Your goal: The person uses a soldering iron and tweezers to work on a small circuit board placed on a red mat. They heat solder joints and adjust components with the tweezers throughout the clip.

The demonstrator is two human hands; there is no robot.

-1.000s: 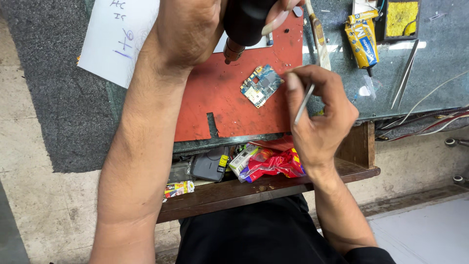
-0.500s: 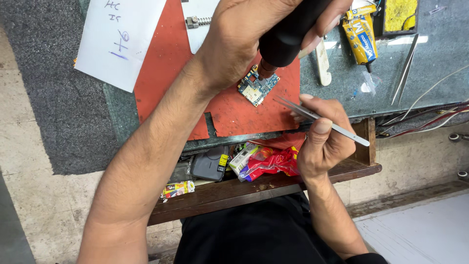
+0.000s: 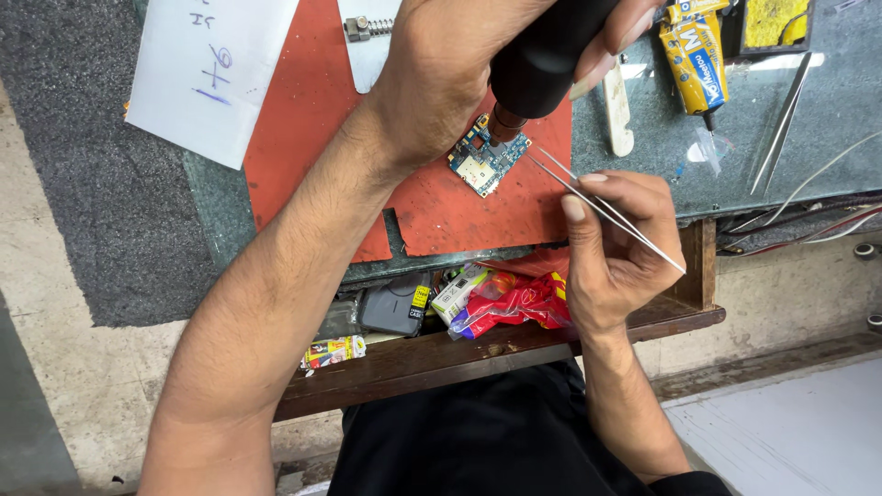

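Observation:
A small blue circuit board (image 3: 480, 165) lies on a red mat (image 3: 303, 119). My left hand (image 3: 441, 83) grips a thick black handheld tool (image 3: 542, 64), and its copper-coloured nozzle points down onto the board's upper corner. My right hand (image 3: 616, 248) pinches thin metal tweezers (image 3: 597, 207). Their tips reach toward the board's right edge, just beside the nozzle. Whether the tips touch the board cannot be told.
A white paper sheet (image 3: 207, 64) covers the mat's left part. A yellow tube (image 3: 694, 55), a wooden stick (image 3: 617, 106) and spare tweezers (image 3: 781, 119) lie at the right. An open wooden drawer (image 3: 459, 354) holds a red packet (image 3: 514, 298) and a black device (image 3: 395, 308). Wires (image 3: 808, 220) run along the right edge.
My left hand brought the black tool down from above the mat onto the board. My right hand turned the tweezers so their tips point at the board.

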